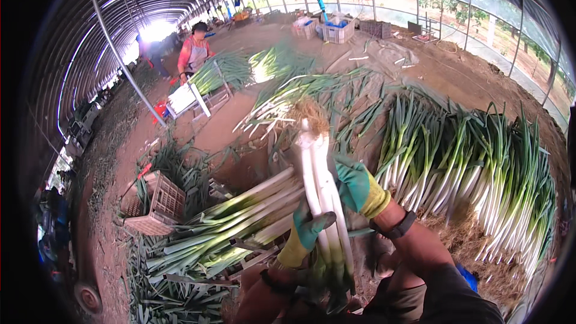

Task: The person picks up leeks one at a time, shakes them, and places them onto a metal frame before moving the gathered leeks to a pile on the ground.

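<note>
A few thick leeks (324, 186) stand upright in front of me, white shanks up, brown roots (309, 114) at the top and green ends down. My left hand (312, 228), in a green glove with a yellow cuff, is closed round their lower part, thumb across the front. Higher up, my right hand (355, 185), gloved alike, presses against their right side with curled fingers, the tips partly hidden by the shanks. To the left of them, a pile of trimmed leeks (240, 222) lies across a low metal rack (258, 258).
Rows of untrimmed leeks (468, 174) lean at the right. A plastic crate (159, 204) stands at left among cut leaves (174, 300). More leeks (288, 96) lie ahead on the ground. Farther off, a person (195, 51) works at another rack (201, 99). A metal pole (120, 54) rises at left.
</note>
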